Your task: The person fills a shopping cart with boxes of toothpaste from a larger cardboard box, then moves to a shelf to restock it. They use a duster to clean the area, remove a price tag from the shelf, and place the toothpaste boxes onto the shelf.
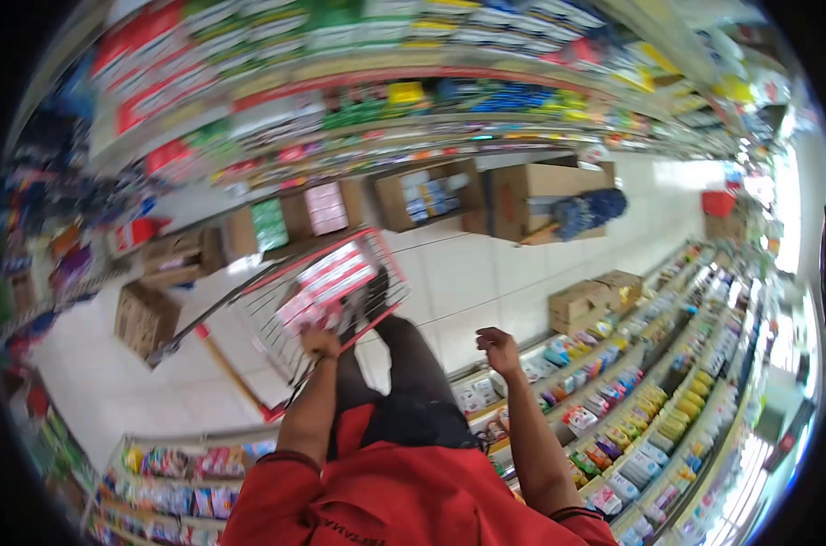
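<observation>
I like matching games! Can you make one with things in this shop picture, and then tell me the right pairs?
Things:
1. shopping cart
2. left hand
3. right hand
4. cardboard boxes

Places or states:
A. on the floor beside the right shelves
B. reaching into the cart
C. in the air, holding nothing
D. wire basket with red rim

Pairs: 1-D, 2-B, 3-C, 4-A

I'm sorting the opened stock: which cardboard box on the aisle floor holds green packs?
The open box with green packs, second in the row along the far shelves; the box with pink packs stands beside it.
</observation>
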The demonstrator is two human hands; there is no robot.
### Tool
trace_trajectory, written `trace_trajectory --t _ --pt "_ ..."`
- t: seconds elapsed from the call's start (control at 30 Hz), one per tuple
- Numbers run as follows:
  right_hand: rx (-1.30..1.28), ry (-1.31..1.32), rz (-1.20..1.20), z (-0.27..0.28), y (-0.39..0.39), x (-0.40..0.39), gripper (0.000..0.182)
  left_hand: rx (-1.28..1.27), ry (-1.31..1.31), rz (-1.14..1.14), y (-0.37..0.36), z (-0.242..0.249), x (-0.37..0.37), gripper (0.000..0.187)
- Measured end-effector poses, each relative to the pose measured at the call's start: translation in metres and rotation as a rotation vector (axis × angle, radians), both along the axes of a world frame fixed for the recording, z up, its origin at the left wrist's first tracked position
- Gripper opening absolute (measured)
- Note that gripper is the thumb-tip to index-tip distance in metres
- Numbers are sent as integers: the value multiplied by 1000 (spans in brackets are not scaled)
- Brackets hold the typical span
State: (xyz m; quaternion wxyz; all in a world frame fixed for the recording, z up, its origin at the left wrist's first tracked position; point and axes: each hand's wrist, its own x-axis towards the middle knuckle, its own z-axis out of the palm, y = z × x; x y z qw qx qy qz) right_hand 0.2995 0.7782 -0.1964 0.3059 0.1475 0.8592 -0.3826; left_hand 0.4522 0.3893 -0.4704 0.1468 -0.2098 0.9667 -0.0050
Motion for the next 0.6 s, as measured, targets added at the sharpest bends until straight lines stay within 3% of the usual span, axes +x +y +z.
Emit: trace_trajectory --t 0.03,0.1,0.13,0.17,0.2,0.27,0.3,0.37,0.4,0.47,0.53,0.57,0.6 --pt "29 -10 -24 0 14 -8 26 -11 -262 87 8 -21 4 34" --pt "64 -14 -68 -14 46 -25 25 133 14 479 23 41 -27 56" --pt "73 -37 -151 -24 63 -37 25 185 -69 541 28 50 -37 76" --pt "78 -66 -230 -32 79 -45 25 94 -60 420 33 48 -36 72" --pt "80 -62 -237 -42 99 -54 25 287 -282 612 34 88 -64 71" --pt "52 -3 -387 -69 125 -86 24 276 -1 710 42 81 -59 66" --pt "126 -12 -419 -70 127 -108 23 259 10 701 46 84 -67 66" --pt "250 -43 -424 -111 151 -144 26 271 -63 926 53 93 -78 58" --pt "316 61 -388 -153 174 -154 30 245 -58 916 51 87 -74 58" --pt "402 119 -447 -166 169 -196 47 204 5 841 35 58 -50 57" --pt "342 154 -659 -189 166 -234 56 36 -70 773 7 39 -17 60" --pt "494 287 -618 -185 154 -250 62 74 -217 716 -14 33 6 51" --pt "438 206 -531 -219 171 -256 71 -289 -306 -91 -43 22 26 39"
